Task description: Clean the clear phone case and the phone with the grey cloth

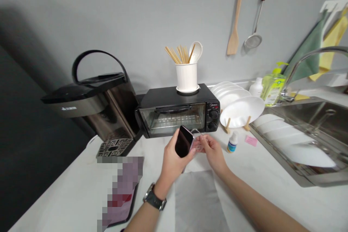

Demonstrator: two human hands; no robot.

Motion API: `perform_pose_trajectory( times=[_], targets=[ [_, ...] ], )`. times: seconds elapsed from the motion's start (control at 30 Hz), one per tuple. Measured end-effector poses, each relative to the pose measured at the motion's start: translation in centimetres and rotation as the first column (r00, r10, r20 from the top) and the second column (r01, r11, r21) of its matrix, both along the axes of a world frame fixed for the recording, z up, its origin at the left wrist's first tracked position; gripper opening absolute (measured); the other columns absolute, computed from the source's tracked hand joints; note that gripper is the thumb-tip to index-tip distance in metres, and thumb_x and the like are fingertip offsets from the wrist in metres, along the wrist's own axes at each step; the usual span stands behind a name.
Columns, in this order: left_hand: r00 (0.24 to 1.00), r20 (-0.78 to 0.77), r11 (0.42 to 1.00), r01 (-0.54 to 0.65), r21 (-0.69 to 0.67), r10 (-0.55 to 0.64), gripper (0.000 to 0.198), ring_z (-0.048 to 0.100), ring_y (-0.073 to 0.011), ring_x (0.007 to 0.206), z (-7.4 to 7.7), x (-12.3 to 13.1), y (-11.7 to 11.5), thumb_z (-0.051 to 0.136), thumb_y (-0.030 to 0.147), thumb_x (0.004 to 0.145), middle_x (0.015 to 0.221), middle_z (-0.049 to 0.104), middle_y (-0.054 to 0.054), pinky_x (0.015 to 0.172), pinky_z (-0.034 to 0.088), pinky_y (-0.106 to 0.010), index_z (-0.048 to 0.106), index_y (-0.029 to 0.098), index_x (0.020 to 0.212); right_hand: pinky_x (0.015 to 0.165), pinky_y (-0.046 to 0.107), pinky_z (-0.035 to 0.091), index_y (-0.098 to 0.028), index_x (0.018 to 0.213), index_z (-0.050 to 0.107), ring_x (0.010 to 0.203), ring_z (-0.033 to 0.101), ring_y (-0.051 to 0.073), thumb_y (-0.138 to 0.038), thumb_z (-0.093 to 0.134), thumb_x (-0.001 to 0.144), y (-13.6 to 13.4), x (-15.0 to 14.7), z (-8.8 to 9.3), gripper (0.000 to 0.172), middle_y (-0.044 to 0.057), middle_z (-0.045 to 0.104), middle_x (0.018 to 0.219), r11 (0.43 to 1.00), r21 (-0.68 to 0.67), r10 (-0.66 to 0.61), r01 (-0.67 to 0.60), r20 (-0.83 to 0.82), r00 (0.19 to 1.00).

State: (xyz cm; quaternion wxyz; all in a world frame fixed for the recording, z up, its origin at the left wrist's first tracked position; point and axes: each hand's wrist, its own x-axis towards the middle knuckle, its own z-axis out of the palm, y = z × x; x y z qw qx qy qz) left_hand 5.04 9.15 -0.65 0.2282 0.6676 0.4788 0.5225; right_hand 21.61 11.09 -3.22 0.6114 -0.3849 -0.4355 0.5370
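Observation:
My left hand (pixel 171 159), with a watch on its wrist, is wrapped round a smartphone (pixel 184 142) whose dark screen faces me. At the phone's right edge, my right hand (pixel 214 154) pinches a clear, thin-edged piece that looks like a transparent phone case (pixel 196 142). Part of this clear piece is hidden behind the fingers and the phone. Both hands are above the white counter, just in front of the toaster oven (pixel 176 112). Below them a grey cloth (pixel 199 199) lies flat. To the right of my right hand stand a small white bottle (pixel 232 142) and a pink note (pixel 251 140).
A water dispenser (pixel 108 105) stands left, with a partly blurred-out tablet (pixel 123 192) before it. A white utensil holder (pixel 187 76) tops the oven. Racked plates (pixel 241 110), a soap bottle (pixel 274 87) and the sink (pixel 301 181) with white dishes are right.

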Motion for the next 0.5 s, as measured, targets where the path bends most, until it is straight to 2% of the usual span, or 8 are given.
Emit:
perform_pose_trajectory(
  times=[0.1, 0.2, 0.27, 0.33, 0.43, 0.5],
  targets=[
    [0.977, 0.212, 1.0, -0.01, 0.0, 0.01, 0.086, 0.07, -0.0296, 0.116, 0.2, -0.9, 0.5, 0.071, 0.045, 0.086, 0.131, 0.071, -0.015, 0.105, 0.054, -0.045, 0.037, 0.015, 0.159, 0.055, 0.028, 0.053, -0.02, 0.078, 0.067, 0.055, 0.065, 0.018, -0.07, 0.08, 0.075, 0.1, 0.1, -0.4, 0.052, 0.003, 0.07, 0.063, 0.999, -0.025, -0.044, 0.043, -0.06, 0.997],
    [0.972, 0.235, 0.997, 0.003, -0.071, 0.014, 0.08, 0.066, -0.0278, 0.124, 0.6, -1.6, 0.9, 0.063, 0.048, 0.091, 0.137, 0.066, -0.014, 0.108, 0.052, -0.043, 0.036, 0.017, 0.16, 0.041, 0.024, 0.04, -0.021, 0.071, 0.062, 0.041, 0.05, 0.012, -0.065, 0.08, 0.076, -0.1, 0.3, -0.4, 0.048, -0.002, 0.059, 0.049, 0.998, 0.003, -0.062, 0.063, -0.125, 0.99],
    [0.995, 0.097, 0.993, 0.028, -0.112, -0.017, 0.077, 0.058, -0.0278, 0.134, 0.7, -1.6, 1.1, 0.065, 0.047, 0.091, 0.143, 0.061, -0.013, 0.114, 0.046, -0.042, 0.04, 0.019, 0.159, 0.036, 0.022, 0.03, -0.022, 0.069, 0.059, 0.036, 0.04, 0.01, -0.063, 0.078, 0.078, -0.3, 0.4, -0.2, 0.047, -0.005, 0.05, 0.045, 0.998, 0.019, -0.049, 0.052, -0.145, 0.988],
    [0.991, -0.122, 0.991, 0.033, -0.129, -0.049, 0.079, 0.06, -0.0273, 0.131, 0.5, -1.5, 1.1, 0.069, 0.045, 0.089, 0.138, 0.06, -0.011, 0.112, 0.048, -0.041, 0.041, 0.023, 0.159, 0.034, 0.022, 0.025, -0.022, 0.067, 0.058, 0.036, 0.035, 0.008, -0.061, 0.077, 0.078, -0.5, 0.4, 0.2, 0.045, -0.006, 0.046, 0.045, 0.999, 0.03, -0.032, 0.038, -0.156, 0.987],
    [0.889, -0.453, 0.993, 0.025, -0.113, -0.074, 0.086, 0.065, -0.0274, 0.117, -0.4, -1.4, 1.2, 0.076, 0.04, 0.084, 0.128, 0.061, -0.008, 0.103, 0.053, -0.042, 0.038, 0.028, 0.161, 0.034, 0.021, 0.022, -0.021, 0.067, 0.058, 0.036, 0.033, 0.007, -0.059, 0.078, 0.078, -0.6, 0.4, 0.3, 0.044, -0.007, 0.044, 0.046, 0.998, 0.046, -0.026, 0.034, -0.162, 0.987],
    [0.811, -0.575, 0.994, 0.069, -0.086, -0.106, 0.087, 0.064, -0.0298, 0.118, -1.2, -1.5, 1.4, 0.078, 0.037, 0.083, 0.129, 0.063, -0.01, 0.103, 0.053, -0.044, 0.04, 0.027, 0.16, 0.035, 0.021, 0.023, -0.021, 0.068, 0.058, 0.036, 0.033, 0.007, -0.058, 0.077, 0.08, -0.3, 0.5, 0.1, 0.043, -0.007, 0.045, 0.045, 0.998, 0.055, -0.03, 0.039, -0.159, 0.987]
  ],
)
